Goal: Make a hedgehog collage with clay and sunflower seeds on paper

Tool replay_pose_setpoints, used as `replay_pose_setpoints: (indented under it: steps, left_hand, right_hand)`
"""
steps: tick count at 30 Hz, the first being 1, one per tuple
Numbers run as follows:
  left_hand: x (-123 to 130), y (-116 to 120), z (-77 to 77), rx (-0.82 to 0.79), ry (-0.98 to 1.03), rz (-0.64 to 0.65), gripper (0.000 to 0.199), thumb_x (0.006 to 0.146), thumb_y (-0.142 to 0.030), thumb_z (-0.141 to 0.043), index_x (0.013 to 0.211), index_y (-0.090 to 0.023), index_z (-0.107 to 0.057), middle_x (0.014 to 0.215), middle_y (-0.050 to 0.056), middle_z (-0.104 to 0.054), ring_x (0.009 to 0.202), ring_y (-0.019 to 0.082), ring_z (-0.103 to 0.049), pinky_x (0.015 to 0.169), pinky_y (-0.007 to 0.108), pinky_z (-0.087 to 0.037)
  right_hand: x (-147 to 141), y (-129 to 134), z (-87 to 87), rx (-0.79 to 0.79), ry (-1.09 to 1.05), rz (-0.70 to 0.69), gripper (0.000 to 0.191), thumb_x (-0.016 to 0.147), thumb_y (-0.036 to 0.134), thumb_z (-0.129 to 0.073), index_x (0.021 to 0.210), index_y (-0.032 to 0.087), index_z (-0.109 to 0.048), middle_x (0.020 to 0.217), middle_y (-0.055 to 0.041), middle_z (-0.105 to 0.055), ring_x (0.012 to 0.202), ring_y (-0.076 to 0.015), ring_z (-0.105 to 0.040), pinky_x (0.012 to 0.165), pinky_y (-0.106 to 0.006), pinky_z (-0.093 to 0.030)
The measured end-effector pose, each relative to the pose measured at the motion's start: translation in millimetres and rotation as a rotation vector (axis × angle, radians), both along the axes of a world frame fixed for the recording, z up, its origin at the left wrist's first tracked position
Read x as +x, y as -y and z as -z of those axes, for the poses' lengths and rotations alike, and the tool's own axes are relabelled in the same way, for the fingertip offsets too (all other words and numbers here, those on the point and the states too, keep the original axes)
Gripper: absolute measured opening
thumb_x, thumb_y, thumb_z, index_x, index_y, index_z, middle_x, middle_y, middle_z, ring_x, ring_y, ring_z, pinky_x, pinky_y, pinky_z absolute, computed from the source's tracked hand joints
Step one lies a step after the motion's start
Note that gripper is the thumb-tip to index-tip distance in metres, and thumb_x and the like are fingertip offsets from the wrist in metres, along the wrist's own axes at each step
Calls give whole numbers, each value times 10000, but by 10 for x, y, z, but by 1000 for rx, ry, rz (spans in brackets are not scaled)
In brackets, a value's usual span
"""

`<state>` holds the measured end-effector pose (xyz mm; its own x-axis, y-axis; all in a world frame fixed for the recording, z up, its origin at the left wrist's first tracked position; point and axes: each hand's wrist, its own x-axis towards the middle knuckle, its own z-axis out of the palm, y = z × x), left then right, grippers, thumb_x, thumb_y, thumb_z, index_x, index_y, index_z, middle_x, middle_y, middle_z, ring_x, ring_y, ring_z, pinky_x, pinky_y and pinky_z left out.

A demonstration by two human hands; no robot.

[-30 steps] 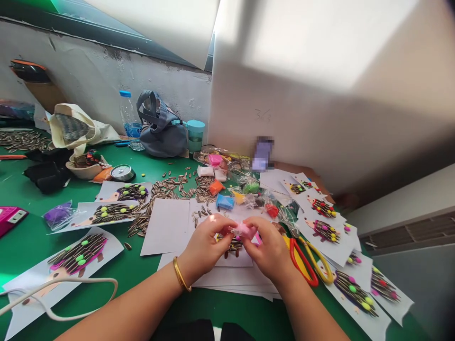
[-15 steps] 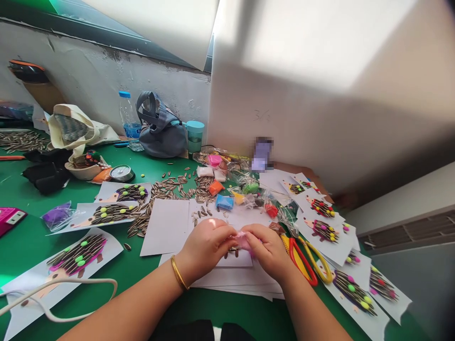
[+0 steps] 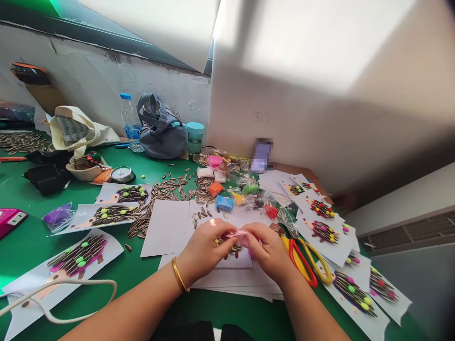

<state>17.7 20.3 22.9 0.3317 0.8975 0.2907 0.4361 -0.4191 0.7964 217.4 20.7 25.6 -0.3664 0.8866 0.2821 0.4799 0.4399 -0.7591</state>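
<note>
My left hand and my right hand meet above a white card. Between their fingertips is a small pink packet of thin, crinkled plastic, pinched from both sides. What is inside it is too small to tell. Under the hands, part of a seed-covered figure shows on the card. Just beyond lie a blue clay packet, a red clay packet and loose sunflower seeds.
Scissors lie right of my right hand. Finished hedgehog cards overlap at the right, and others lie left. A white cable curves near my left forearm. A blue bag and cup stand behind.
My left fingers have shifted slightly on the pink packet, and more of the seed figure beneath shows. Both hands remain in nearly the same place.
</note>
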Motion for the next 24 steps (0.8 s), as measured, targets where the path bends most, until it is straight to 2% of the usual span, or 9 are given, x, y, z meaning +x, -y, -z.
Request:
replay_pose_setpoints:
  steps: [4, 8, 11, 15, 19, 24]
  left_hand:
    - [1, -22, 4, 1, 16, -29, 128, 898, -284, -606, 854, -234, -715, 790, -5, -713, 786, 151, -627, 753, 281, -457]
    - [2, -55, 62, -64, 97, -80, 68, 857, -232, -640, 830, -210, -699, 813, 4, -704, 790, 154, -643, 742, 280, -492]
    - [-4, -59, 94, -72, 141, -127, 60, 834, -207, -654, 887, -204, -682, 835, 3, -687, 789, 151, -641, 738, 281, -508]
    - [-22, -45, 105, -29, 78, -150, 171, 825, -257, -688, 991, -219, -685, 895, 16, -691, 831, 170, -635, 770, 312, -505]
    - [-26, -45, 108, 11, 17, -113, 77, 870, -266, -641, 886, -216, -697, 852, 18, -693, 836, 176, -627, 781, 317, -483]
    - [-22, -42, 96, 53, -17, -133, 106, 916, -242, -552, 881, -201, -643, 856, 22, -647, 807, 169, -590, 746, 311, -468]
  right_hand:
    - [-15, 7, -6, 65, 31, 5, 178, 954, 284, -497, 940, 221, -662, 899, -42, -678, 851, -193, -607, 769, -316, -456]
    - [-1, -1, 15, 122, 59, 34, 158, 946, 270, -503, 970, 223, -651, 928, -48, -673, 879, -205, -600, 797, -341, -454]
    - [6, -4, 26, 134, 53, 55, 161, 954, 277, -491, 981, 225, -641, 940, -54, -670, 887, -209, -598, 795, -346, -458]
    - [-9, 3, 22, 148, 53, 54, 159, 951, 269, -487, 981, 222, -636, 937, -61, -665, 886, -215, -597, 793, -352, -460]
    - [-28, 5, 23, 148, 69, 42, 147, 945, 271, -507, 976, 222, -642, 932, -58, -667, 881, -213, -598, 799, -353, -460]
    - [-15, -5, 47, 134, 55, 68, 166, 947, 288, -508, 996, 216, -649, 956, -65, -674, 895, -214, -607, 803, -351, -470]
